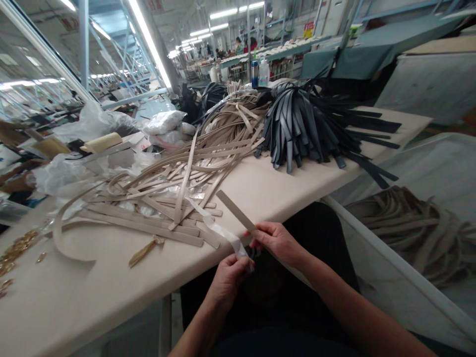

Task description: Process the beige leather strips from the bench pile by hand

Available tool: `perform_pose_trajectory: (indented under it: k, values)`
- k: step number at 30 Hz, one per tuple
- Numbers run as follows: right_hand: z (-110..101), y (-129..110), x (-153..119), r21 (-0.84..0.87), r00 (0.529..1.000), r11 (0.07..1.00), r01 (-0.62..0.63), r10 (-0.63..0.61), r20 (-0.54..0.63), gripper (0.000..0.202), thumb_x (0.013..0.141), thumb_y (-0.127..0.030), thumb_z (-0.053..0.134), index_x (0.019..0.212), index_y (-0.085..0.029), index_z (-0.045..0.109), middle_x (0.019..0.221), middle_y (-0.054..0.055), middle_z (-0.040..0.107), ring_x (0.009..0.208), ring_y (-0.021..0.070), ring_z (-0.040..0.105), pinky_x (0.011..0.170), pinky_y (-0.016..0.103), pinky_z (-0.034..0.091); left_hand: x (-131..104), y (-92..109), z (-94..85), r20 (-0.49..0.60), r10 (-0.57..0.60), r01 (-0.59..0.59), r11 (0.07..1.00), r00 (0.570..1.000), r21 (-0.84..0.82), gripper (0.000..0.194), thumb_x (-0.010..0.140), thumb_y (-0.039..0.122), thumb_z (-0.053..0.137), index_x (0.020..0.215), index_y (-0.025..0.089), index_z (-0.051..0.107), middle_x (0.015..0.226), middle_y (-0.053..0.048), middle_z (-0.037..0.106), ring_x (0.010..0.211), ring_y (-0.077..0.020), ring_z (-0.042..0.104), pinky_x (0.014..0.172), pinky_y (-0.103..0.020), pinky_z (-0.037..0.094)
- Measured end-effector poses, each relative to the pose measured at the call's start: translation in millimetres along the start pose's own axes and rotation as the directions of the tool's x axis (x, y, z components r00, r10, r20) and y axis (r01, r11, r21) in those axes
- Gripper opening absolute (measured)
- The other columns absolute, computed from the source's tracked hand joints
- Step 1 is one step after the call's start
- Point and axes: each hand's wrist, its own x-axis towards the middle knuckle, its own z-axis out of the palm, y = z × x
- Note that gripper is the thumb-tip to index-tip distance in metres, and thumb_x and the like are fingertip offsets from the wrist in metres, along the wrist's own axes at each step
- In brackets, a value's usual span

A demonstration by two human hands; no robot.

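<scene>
Over my lap, at the table's front edge, my left hand [229, 277] is closed on a thin white plastic strip [226, 233] that trails back onto the table. My right hand [277, 240] pinches a beige strap [236, 209], whose flat end points up and left over the table while the rest runs down beneath my forearm. The two hands are close together but apart. Left of them, several beige straps [145, 223] lie in a loose heap on the tabletop [253, 186]. A small bundle of yellowish ties [143, 252] lies nearer the edge.
Black straps [297, 124] spread over the table's right part. Gold metal rings [17, 250] lie at the far left, clear plastic bags [92, 121] behind. A blue bottle [254, 74] stands at the back. At my right, a white-sided bin [405, 267] holds more straps.
</scene>
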Motion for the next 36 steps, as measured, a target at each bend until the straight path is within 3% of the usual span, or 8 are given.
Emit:
perform_pose_trajectory:
  k: [3, 7, 11, 17, 25, 27, 31, 36]
  values:
    - [-20.5, -4.3, -41.6, -0.128, 0.994, 0.992, 0.012, -0.026, -0.108, 0.045, 0.093, -0.059, 0.058, 0.091, -0.016, 0.071, 0.059, -0.001, 0.058, 0.053, 0.0132, 0.052, 0.055, 0.024, 0.04, 3.8, 5.1, 17.0, -0.096, -0.044, 0.022, 0.976, 0.994, -0.218, 0.042, 0.053, 0.041, 0.096, 0.073, 0.014, 0.071, 0.073, -0.001, 0.071, 0.066, -0.0113, 0.063, 0.072, -0.024, 0.053]
    - [-32.8, 0.7, -103.5, -0.393, 0.986, 0.92, 0.011, -0.075, -0.146, 0.044, 0.099, -0.052, 0.049, 0.08, -0.018, 0.066, 0.064, 0.0, 0.056, 0.052, 0.0131, 0.052, 0.05, 0.025, 0.038, 8.0, 15.7, 39.5, -0.183, -0.191, 0.075, 0.86, 0.964, -0.504, 0.011, 0.085, 0.02, 0.075, 0.08, 0.014, 0.068, 0.08, -0.004, 0.075, 0.071, -0.0163, 0.072, 0.074, -0.031, 0.06]
    - [-28.7, 11.8, -135.0, -0.575, 0.984, 0.815, 0.065, -0.148, -0.099, 0.038, 0.103, -0.042, 0.044, 0.076, -0.019, 0.059, 0.068, 0.001, 0.057, 0.062, 0.015, 0.056, 0.058, 0.026, 0.04, 10.8, 25.1, 57.5, -0.156, -0.221, 0.096, 0.817, 0.963, -0.568, 0.022, 0.098, 0.022, 0.056, 0.08, 0.013, 0.066, 0.074, -0.004, 0.075, 0.067, -0.0158, 0.073, 0.067, -0.029, 0.061]
    - [-25.9, 29.1, -135.2, -0.647, 0.979, 0.758, 0.083, -0.182, -0.088, 0.036, 0.105, -0.038, 0.041, 0.079, -0.019, 0.057, 0.071, 0.001, 0.056, 0.065, 0.0145, 0.055, 0.06, 0.027, 0.038, 10.6, 29.8, 69.7, -0.18, -0.234, 0.098, 0.826, 0.955, -0.556, 0.02, 0.098, 0.021, 0.057, 0.082, 0.014, 0.065, 0.077, -0.004, 0.077, 0.069, -0.017, 0.075, 0.063, -0.029, 0.061]
    - [-26.9, 37.6, -135.5, -0.668, 0.981, 0.742, 0.059, -0.166, -0.097, 0.035, 0.105, -0.037, 0.041, 0.079, -0.019, 0.057, 0.073, 0.002, 0.057, 0.066, 0.0153, 0.055, 0.062, 0.028, 0.038, 14.6, 16.2, 59.2, -0.18, -0.2, 0.077, 0.846, 0.963, -0.528, 0.016, 0.096, 0.018, 0.06, 0.082, 0.013, 0.067, 0.077, -0.004, 0.077, 0.069, -0.0155, 0.073, 0.067, -0.028, 0.059]
    - [-23.3, 36.6, -130.9, -0.668, 0.984, 0.743, 0.04, -0.145, -0.102, 0.036, 0.104, -0.038, 0.041, 0.078, -0.019, 0.056, 0.072, 0.002, 0.057, 0.066, 0.0158, 0.055, 0.062, 0.028, 0.037, 15.1, 7.2, 57.8, -0.159, -0.166, 0.064, 0.861, 0.973, -0.504, 0.011, 0.088, 0.02, 0.073, 0.081, 0.013, 0.069, 0.078, -0.005, 0.077, 0.071, -0.0163, 0.073, 0.068, -0.028, 0.059]
    - [-19.9, 31.8, -119.1, -0.627, 0.993, 0.779, 0.016, -0.088, -0.085, 0.039, 0.103, -0.044, 0.04, 0.076, -0.02, 0.055, 0.073, 0.003, 0.059, 0.067, 0.0179, 0.057, 0.063, 0.029, 0.04, 11.5, -11.5, 60.0, -0.082, -0.074, 0.036, 0.919, 0.994, -0.392, 0.039, 0.057, 0.033, 0.096, 0.08, 0.013, 0.073, 0.081, -0.006, 0.076, 0.074, -0.0169, 0.07, 0.069, -0.026, 0.056]
    - [-48.3, 38.5, -138.4, -0.441, 0.996, 0.893, -0.088, 0.08, -0.039, 0.037, 0.097, -0.058, 0.047, 0.101, -0.027, 0.067, 0.092, 0.007, 0.07, 0.085, 0.0262, 0.067, 0.077, 0.032, 0.054, 10.2, -14.4, 60.5, -0.07, -0.007, -0.013, 0.959, 0.998, -0.284, 0.044, 0.054, 0.04, 0.096, 0.078, 0.01, 0.075, 0.071, -0.002, 0.066, 0.065, -0.0099, 0.059, 0.065, -0.022, 0.049]
